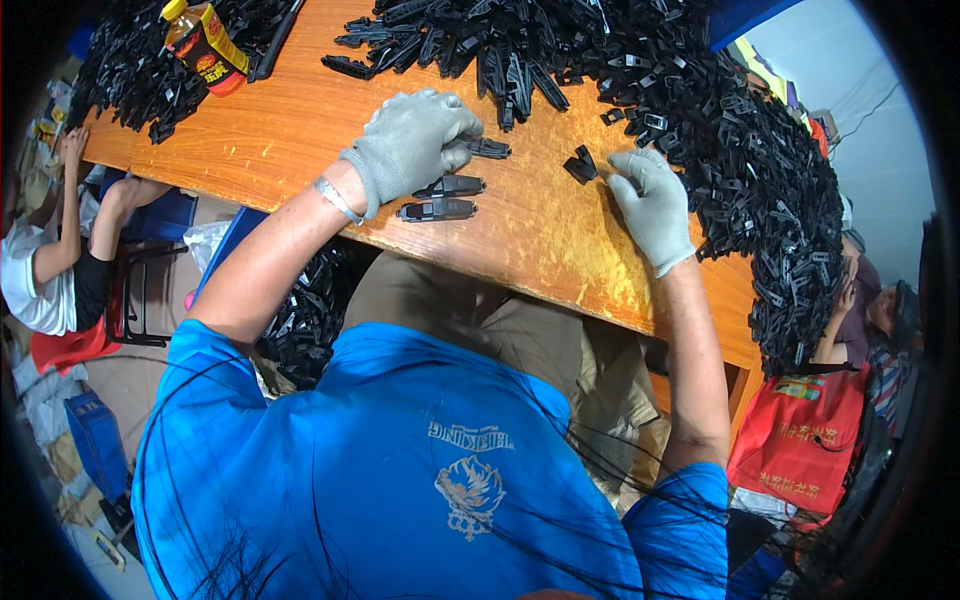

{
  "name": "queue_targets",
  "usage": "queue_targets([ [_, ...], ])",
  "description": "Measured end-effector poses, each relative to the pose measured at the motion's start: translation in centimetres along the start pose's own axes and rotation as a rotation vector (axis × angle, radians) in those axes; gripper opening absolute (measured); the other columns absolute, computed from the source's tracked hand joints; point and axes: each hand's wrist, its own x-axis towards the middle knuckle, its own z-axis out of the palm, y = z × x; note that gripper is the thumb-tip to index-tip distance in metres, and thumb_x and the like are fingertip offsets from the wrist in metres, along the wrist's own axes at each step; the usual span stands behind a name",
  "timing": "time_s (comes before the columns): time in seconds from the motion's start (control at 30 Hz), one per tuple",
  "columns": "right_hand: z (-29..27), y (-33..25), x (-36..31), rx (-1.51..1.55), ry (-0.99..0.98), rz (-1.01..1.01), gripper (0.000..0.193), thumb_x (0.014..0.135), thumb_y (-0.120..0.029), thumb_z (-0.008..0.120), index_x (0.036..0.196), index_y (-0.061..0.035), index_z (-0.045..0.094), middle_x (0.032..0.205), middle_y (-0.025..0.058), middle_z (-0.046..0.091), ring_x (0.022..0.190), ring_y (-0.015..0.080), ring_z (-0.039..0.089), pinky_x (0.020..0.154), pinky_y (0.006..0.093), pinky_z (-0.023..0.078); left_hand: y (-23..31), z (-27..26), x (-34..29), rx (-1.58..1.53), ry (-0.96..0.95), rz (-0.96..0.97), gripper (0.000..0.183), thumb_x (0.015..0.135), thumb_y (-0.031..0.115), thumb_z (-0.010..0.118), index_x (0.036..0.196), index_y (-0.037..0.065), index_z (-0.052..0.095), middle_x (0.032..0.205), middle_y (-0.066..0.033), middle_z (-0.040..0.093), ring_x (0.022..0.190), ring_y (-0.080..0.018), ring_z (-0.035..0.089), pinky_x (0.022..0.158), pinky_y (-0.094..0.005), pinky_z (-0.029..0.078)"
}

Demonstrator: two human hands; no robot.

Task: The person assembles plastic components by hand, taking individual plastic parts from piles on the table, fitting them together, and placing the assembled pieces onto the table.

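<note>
My left hand [415, 140], in a grey knitted glove, is closed with its thumb and fingertips at the left end of a long, narrow black plastic part [490, 148]. Just below that hand, two similar black parts [437, 209] lie side by side near the table's front edge. On the right, my gloved right hand [652, 205] rests with thumb and forefinger apart. A small angular black plastic piece [580, 165] lies just left of its fingertips, seemingly not gripped.
The worn wooden table [560, 240] carries a heap of long black parts [510, 60] at the back and small black clips [770, 190] along the right. A yellow-capped bottle [207, 50] stands back left. People sit at both sides; a red bag [800, 450] hangs right.
</note>
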Motion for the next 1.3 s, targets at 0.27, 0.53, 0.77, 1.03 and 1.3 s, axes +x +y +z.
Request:
queue_targets([
  [0.27, 1.9, -5.4, 0.8, -0.193, -0.078, 0.066, 0.027, 0.096, -0.027, 0.078, 0.119, -0.0127, 0.075, 0.111, 0.0144, 0.072, 0.098, 0.0363, 0.074, 0.082, 0.0483, 0.061, 0.0, 0.3, 0.1, 0.066, -0.01, -0.041, 0.025, 0.092, 0.025, 0.081, 0.115, 0.014, 0.078, 0.112, -0.0063, 0.073, 0.108, -0.0323, 0.069, 0.093, -0.0465, 0.055],
  [0.53, 2.6, -3.1, 0.7, -0.368, -0.112, 0.017, 0.027, 0.1, -0.022, 0.073, 0.126, -0.0177, 0.07, 0.107, 0.013, 0.071, 0.09, 0.037, 0.075, 0.076, 0.0489, 0.061, 0.3, 0.0, 0.0, 0.049, -0.032, -0.072, 0.025, 0.092, 0.023, 0.081, 0.114, 0.013, 0.078, 0.113, -0.006, 0.073, 0.109, -0.0321, 0.069, 0.094, -0.0475, 0.056],
  [0.77, 2.0, -2.3, 0.2, -0.347, -0.057, -0.06, 0.025, 0.098, -0.022, 0.074, 0.123, -0.0196, 0.074, 0.103, 0.0101, 0.071, 0.089, 0.0339, 0.074, 0.072, 0.0456, 0.059, -0.1, -0.5, -0.3, 0.048, -0.066, -0.113, 0.024, 0.092, 0.025, 0.081, 0.113, 0.014, 0.079, 0.112, -0.0066, 0.073, 0.11, -0.0317, 0.069, 0.094, -0.048, 0.056],
  [1.03, 1.9, -1.9, 0.8, -0.318, -0.073, -0.039, 0.02, 0.095, -0.015, 0.076, 0.115, -0.0161, 0.075, 0.11, 0.0106, 0.07, 0.092, 0.0358, 0.074, 0.077, 0.0465, 0.06, 0.2, -0.3, -0.5, 0.076, -0.046, -0.1, 0.023, 0.092, 0.024, 0.081, 0.112, 0.015, 0.08, 0.108, -0.0063, 0.072, 0.108, -0.0307, 0.069, 0.093, -0.047, 0.055],
  [1.3, 1.8, -3.8, 1.2, -0.094, 0.127, -0.011, 0.022, 0.092, -0.015, 0.081, 0.111, -0.0118, 0.071, 0.11, 0.0128, 0.07, 0.097, 0.0347, 0.073, 0.08, 0.0453, 0.059, 0.2, -0.5, -0.7, 0.038, -0.072, -0.104, 0.021, 0.091, 0.024, 0.081, 0.11, 0.014, 0.08, 0.107, -0.0059, 0.071, 0.108, -0.0306, 0.068, 0.094, -0.0462, 0.054],
])
